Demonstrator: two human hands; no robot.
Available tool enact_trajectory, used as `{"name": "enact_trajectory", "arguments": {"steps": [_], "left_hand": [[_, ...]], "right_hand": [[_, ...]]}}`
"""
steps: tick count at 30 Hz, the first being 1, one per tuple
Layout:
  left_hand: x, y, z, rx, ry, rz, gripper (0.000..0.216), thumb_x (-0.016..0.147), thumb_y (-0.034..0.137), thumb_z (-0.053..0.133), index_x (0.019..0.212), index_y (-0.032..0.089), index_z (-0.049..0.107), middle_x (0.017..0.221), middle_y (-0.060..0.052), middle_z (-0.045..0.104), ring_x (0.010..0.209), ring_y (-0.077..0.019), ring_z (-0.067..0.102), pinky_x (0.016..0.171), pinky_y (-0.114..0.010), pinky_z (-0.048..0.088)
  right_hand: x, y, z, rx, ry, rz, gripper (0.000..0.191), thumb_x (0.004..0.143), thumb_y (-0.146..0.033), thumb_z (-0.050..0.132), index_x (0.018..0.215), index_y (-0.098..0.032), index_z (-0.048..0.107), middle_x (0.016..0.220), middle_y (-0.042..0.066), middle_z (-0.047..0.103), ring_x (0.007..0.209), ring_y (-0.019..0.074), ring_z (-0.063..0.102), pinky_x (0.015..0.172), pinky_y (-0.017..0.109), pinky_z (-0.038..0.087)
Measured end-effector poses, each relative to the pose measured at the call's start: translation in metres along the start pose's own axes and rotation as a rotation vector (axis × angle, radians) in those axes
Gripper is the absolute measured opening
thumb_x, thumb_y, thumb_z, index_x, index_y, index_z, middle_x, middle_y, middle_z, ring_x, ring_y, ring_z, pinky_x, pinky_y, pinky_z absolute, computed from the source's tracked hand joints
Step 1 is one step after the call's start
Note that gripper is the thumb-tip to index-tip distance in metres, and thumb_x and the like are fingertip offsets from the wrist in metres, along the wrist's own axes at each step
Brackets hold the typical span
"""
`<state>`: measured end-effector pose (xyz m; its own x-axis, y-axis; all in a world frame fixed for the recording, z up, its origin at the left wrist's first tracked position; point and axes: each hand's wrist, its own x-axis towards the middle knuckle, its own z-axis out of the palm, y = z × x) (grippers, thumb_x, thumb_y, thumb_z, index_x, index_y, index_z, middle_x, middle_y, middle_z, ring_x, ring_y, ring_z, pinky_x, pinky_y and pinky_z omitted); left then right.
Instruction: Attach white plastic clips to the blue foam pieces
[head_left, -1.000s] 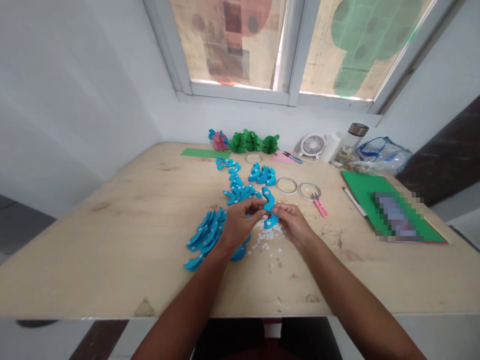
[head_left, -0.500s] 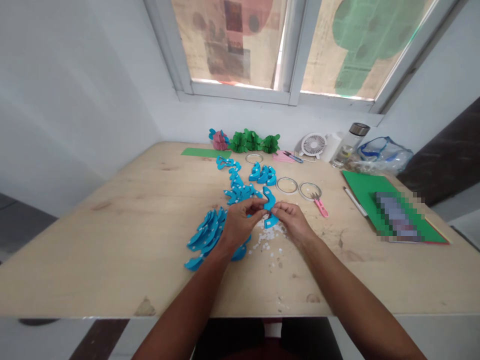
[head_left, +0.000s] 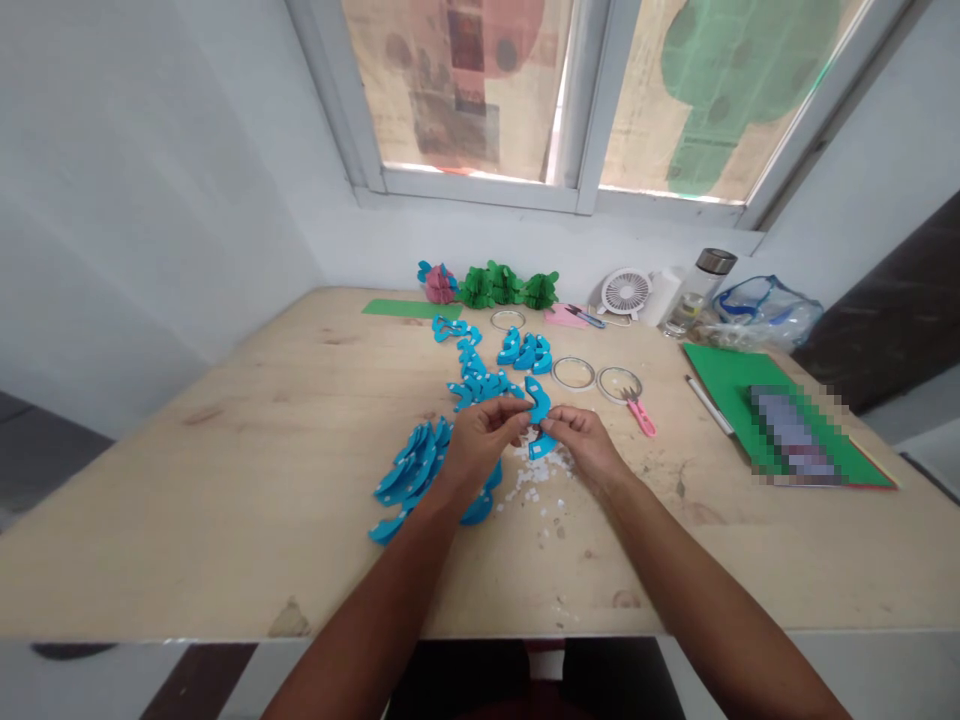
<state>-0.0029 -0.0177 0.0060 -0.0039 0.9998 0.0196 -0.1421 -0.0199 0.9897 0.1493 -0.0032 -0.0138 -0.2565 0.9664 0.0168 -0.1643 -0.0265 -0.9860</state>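
Note:
Between my hands a curved blue paper piece point(head_left: 538, 402) stands on end over the table. Fingertips of my left hand point(head_left: 484, 440) pinch its left edge. My right hand point(head_left: 589, 440) grips its lower right side between thumb and finger. Just below shows another blue curved part point(head_left: 541, 448) with a white square on it; whether the two are joined I cannot tell. Beside my left wrist lies a pile of blue folded paper pieces point(head_left: 416, 465) with white squares, partly behind my forearm. White paper scraps point(head_left: 534, 480) are scattered under my hands.
More blue pieces point(head_left: 480, 385) lie beyond my left hand. Tape rolls point(head_left: 574, 387) and pink-handled scissors point(head_left: 641, 415) sit to the right. Green paper ornaments point(head_left: 491, 287), a small fan point(head_left: 625, 292), a bottle point(head_left: 697, 290) and green sheets point(head_left: 720, 375) stand or lie farther off.
My left thumb has drawn back slightly from the blue paper piece. My right hand keeps its hold, and the things on the table stay where they were.

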Motion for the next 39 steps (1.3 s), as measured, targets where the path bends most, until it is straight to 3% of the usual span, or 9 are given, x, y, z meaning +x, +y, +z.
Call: {"name": "enact_trajectory", "arguments": {"steps": [7,17,21,27,33,39], "left_hand": [[0.000,0.000,0.002,0.024,0.070,0.022,0.013,0.059,0.025,0.069,0.069,0.016,0.068,0.059,0.000,0.062,0.053,-0.0114,0.055,0.054,-0.023,0.045],[-0.002,-0.001,0.002,0.175,-0.001,0.106,0.011,0.065,0.026,0.064,0.069,0.016,0.068,0.058,0.001,0.063,0.050,-0.0099,0.053,0.053,-0.023,0.045],[0.000,-0.005,0.001,0.197,0.016,0.146,0.017,0.066,0.029,0.065,0.075,0.015,0.068,0.068,-0.001,0.066,0.057,-0.0123,0.058,0.057,-0.025,0.048],[0.000,-0.006,-0.001,0.344,0.199,0.337,0.020,0.070,0.030,0.063,0.084,0.015,0.064,0.076,-0.002,0.067,0.071,-0.0146,0.062,0.065,-0.026,0.049],[-0.005,-0.007,0.001,0.719,0.243,0.645,0.011,0.078,0.024,0.057,0.082,0.017,0.064,0.081,-0.004,0.067,0.077,-0.0157,0.062,0.069,-0.028,0.049],[-0.002,-0.014,0.000,0.843,0.237,0.770,0.014,0.082,0.022,0.053,0.091,0.018,0.063,0.087,-0.005,0.068,0.084,-0.0177,0.062,0.074,-0.030,0.049]], "right_hand": [[0.000,0.000,0.002,-0.161,-0.027,-0.052,0.029,0.069,-0.042,0.067,0.059,-0.017,0.057,0.047,-0.006,0.041,0.044,0.0069,0.033,0.045,0.023,0.022],[0.001,0.003,-0.001,-0.190,0.082,-0.086,0.032,0.068,-0.047,0.065,0.068,-0.016,0.062,0.053,-0.002,0.053,0.048,0.0103,0.045,0.046,0.023,0.034],[0.002,0.008,-0.002,-0.255,0.094,-0.129,0.032,0.070,-0.048,0.063,0.068,-0.016,0.063,0.055,-0.001,0.055,0.052,0.0127,0.049,0.046,0.023,0.036],[0.004,0.014,-0.004,-0.323,0.101,-0.168,0.029,0.073,-0.044,0.062,0.071,-0.015,0.063,0.057,-0.001,0.054,0.053,0.0116,0.048,0.050,0.023,0.038],[0.003,0.012,-0.002,-0.408,0.089,-0.236,0.023,0.075,-0.037,0.060,0.066,-0.016,0.061,0.054,-0.003,0.050,0.051,0.0104,0.045,0.051,0.022,0.037],[-0.002,0.004,0.002,-0.553,0.094,-0.408,0.013,0.079,-0.028,0.057,0.074,-0.018,0.063,0.065,0.001,0.059,0.063,0.0148,0.055,0.061,0.026,0.044]]}}
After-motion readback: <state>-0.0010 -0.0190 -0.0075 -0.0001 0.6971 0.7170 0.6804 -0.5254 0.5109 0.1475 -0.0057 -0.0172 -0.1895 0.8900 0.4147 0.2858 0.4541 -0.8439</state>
